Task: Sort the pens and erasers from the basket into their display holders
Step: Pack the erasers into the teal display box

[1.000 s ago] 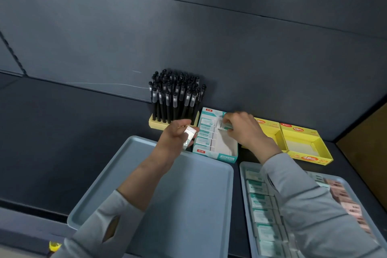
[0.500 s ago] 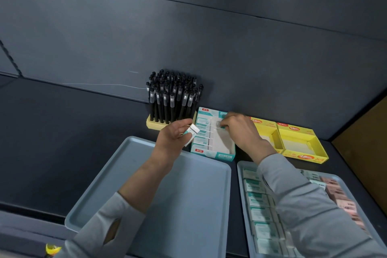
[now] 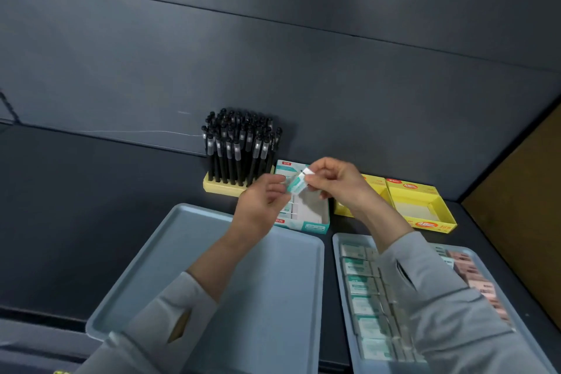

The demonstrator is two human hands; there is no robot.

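Note:
A small eraser point(image 3: 299, 181) in a teal-and-white sleeve is held between both hands above the teal eraser display box point(image 3: 312, 226). My left hand point(image 3: 261, 203) pinches its lower end, and my right hand point(image 3: 332, 181) pinches its upper end. The teal box holds a few erasers along its left side, partly hidden by my left hand. Black pens point(image 3: 239, 149) stand packed in a yellow holder point(image 3: 223, 187) to the left of the box. A grey tray point(image 3: 344, 307) at the lower right holds several teal erasers point(image 3: 358, 285) and pink erasers point(image 3: 473, 273).
Two yellow display boxes point(image 3: 422, 206) sit right of the teal box against the dark back wall. A second grey tray point(image 3: 170, 255) lies under my left forearm. A brown board point(image 3: 522, 212) closes off the right side.
My right hand left the teal box and rose to meet my left hand. Both now pinch the eraser that the left hand alone held before.

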